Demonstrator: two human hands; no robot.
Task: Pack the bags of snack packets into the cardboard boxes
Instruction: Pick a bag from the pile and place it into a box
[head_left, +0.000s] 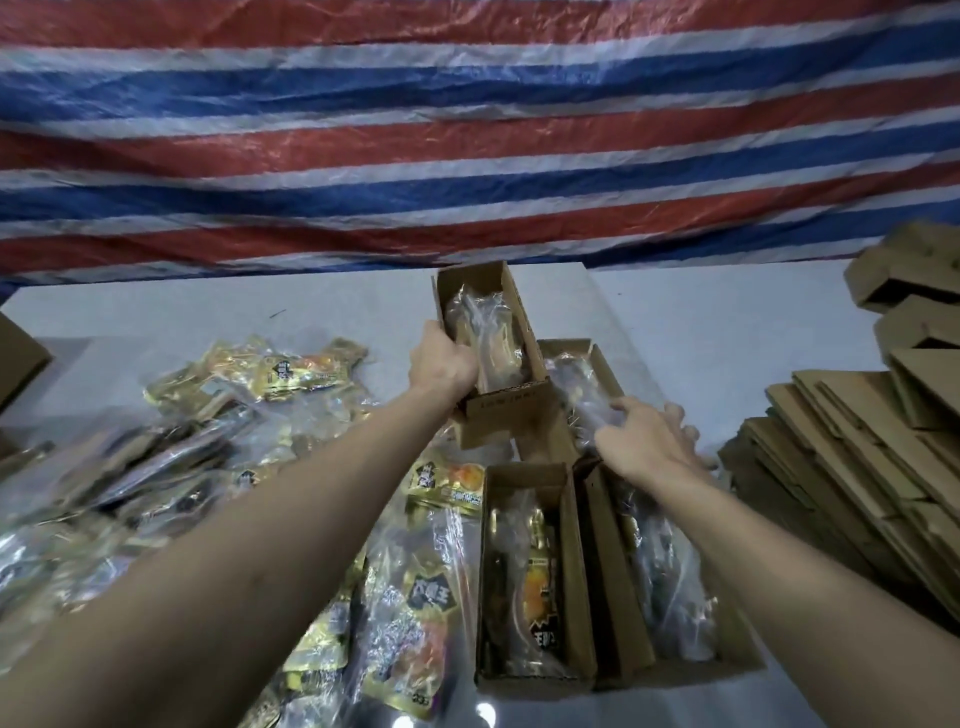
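So nearest me, 2 filled cardboard boxes (535, 577) sit side by side, loose snack bags (410, 618) touching their left edge. My right hand (644, 441) hovers with fingers spread over a third box (582, 384). My left hand (441, 361) grips the raised box (488, 332) by its near-left rim. Bare table (727, 322) beyond; flat cardboard (852, 467) crowds the right.

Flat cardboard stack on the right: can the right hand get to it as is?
Probably yes. The right hand is open over the filled boxes, holding nothing, and the flat cardboard stack lies just to its right with nothing between.
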